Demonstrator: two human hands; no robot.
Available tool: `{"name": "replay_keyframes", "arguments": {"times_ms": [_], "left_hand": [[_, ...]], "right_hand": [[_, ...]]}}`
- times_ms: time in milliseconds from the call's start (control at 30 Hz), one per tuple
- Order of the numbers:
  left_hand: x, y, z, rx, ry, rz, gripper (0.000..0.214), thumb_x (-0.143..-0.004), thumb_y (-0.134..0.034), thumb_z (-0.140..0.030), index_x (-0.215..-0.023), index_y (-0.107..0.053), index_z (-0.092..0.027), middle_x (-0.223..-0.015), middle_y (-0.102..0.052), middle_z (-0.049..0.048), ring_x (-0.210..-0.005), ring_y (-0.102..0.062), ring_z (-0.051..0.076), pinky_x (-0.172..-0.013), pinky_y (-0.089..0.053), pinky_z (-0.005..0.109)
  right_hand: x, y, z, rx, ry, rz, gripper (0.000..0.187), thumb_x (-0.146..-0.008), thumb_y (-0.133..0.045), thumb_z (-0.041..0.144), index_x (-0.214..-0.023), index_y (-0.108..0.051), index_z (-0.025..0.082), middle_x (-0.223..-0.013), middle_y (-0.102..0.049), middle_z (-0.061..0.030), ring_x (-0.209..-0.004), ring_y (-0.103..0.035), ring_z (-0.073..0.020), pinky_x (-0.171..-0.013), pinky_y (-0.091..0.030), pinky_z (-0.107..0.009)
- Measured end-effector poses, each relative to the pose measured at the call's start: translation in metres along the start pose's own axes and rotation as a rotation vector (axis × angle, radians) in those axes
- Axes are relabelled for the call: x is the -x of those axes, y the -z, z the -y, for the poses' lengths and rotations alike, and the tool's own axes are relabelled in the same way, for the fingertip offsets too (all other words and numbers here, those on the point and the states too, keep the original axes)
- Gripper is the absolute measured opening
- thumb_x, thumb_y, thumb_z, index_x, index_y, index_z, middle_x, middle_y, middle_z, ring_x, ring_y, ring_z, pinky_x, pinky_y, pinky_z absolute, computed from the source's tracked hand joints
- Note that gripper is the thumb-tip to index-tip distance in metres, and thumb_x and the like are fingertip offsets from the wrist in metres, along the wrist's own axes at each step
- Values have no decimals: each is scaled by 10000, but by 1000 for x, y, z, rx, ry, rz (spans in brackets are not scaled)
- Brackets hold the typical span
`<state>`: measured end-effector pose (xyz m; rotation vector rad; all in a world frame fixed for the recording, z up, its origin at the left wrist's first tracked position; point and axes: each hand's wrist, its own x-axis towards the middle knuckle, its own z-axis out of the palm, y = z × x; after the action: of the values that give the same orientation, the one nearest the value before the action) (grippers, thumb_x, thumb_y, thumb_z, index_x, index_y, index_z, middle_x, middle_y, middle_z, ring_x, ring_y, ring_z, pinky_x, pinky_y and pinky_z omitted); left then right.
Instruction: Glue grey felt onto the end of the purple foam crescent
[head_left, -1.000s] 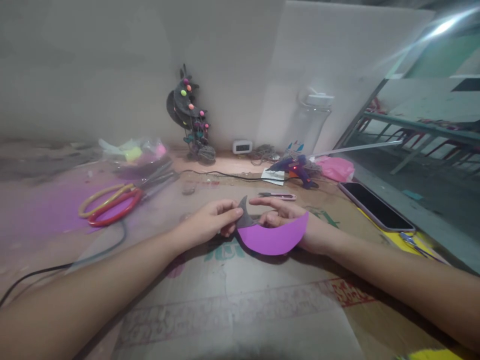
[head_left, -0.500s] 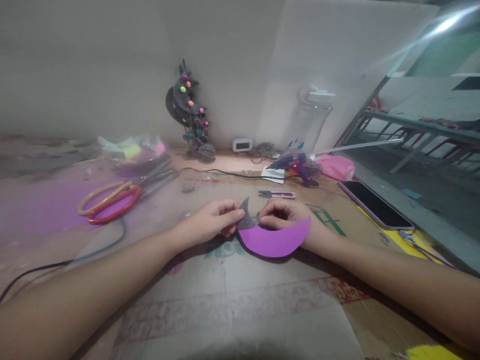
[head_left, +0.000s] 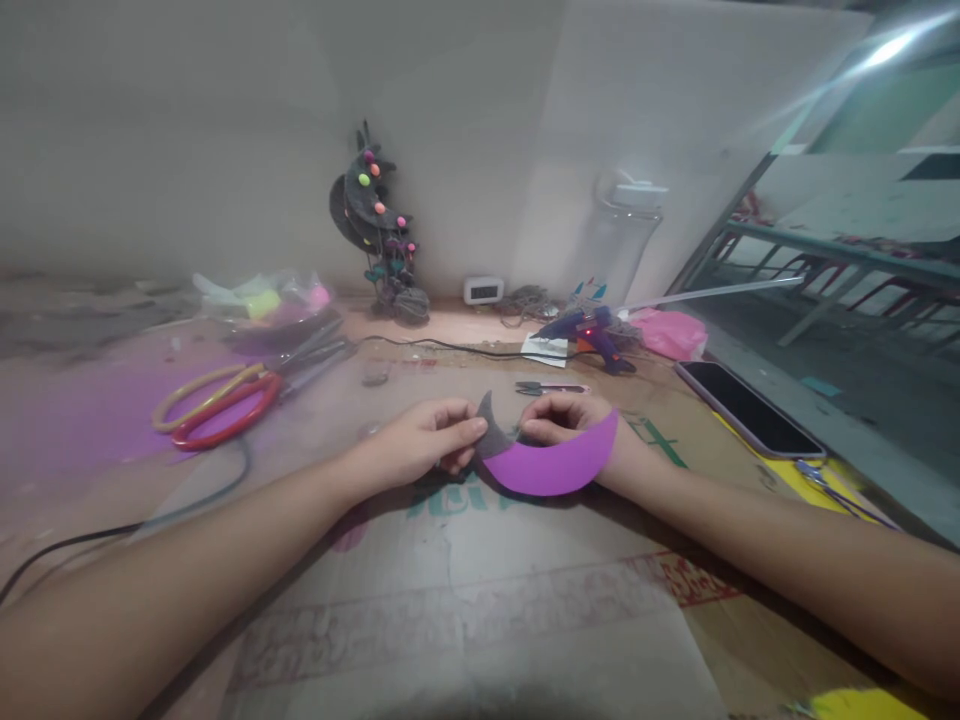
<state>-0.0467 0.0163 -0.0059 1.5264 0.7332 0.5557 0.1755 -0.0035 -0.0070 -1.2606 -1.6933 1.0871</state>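
Head view: both hands' grip (head_left: 484,440) pinching crescent (head_left: 551,465).

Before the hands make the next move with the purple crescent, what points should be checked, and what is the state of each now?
1. Left hand grips the dark piece at the crescent's tip: ok, thumb and fingers pinch it.
2. Right hand holds the purple crescent: ok, fingers curl at its upper edge.
3. Dark piece bonded to the crescent: cannot tell, the joint is hidden by fingers.
4. Glue gun within reach and on: probably ok, a red light shows; it lies behind the right hand.
5. Scissors away from the hands: ok, they lie far left.
6. Phone apart from the work: ok, it lies to the right.
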Motion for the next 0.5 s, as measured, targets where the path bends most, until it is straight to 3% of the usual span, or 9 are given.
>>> {"name": "replay_keyframes", "arguments": {"times_ms": [200,367,433,500], "left_hand": [[0,-2,1,67,34,-87,316,-870,-525,-446,-719,-455,-177,-547,-499,-55,-480,-433,66,-480,-288,200],[1,-2,2,10,37,-119,318,-870,-523,-427,-688,-451,-177,-531,-492,-55,-473,-428,65,-471,-288,192],[1,-2,3,-15,27,-117,321,-875,-516,-429,-687,-456,-177,-532,-490,-54,-481,-430,67,-477,-292,192],[1,-2,3,-17,22,-111,318,-877,-514,-430,-690,-457,-179,-537,-492,-53,-486,-433,69,-481,-296,193]], "right_hand": [[-9,24,14,86,-45,54,301,-765,-659,442,-796,-639,144,-689,-653,-28,-581,-568,-124,-538,-406,-245],[-24,65,22,350,-99,420,283,-769,-650,425,-865,-704,164,-888,-713,-54,-829,-640,-186,-748,-463,-289],[-27,77,23,474,-89,430,284,-771,-644,438,-863,-713,177,-872,-707,-41,-820,-631,-180,-745,-453,-281],[-27,85,26,544,-93,372,319,-787,-617,481,-833,-698,176,-760,-671,-24,-694,-594,-149,-642,-428,-260]]}}
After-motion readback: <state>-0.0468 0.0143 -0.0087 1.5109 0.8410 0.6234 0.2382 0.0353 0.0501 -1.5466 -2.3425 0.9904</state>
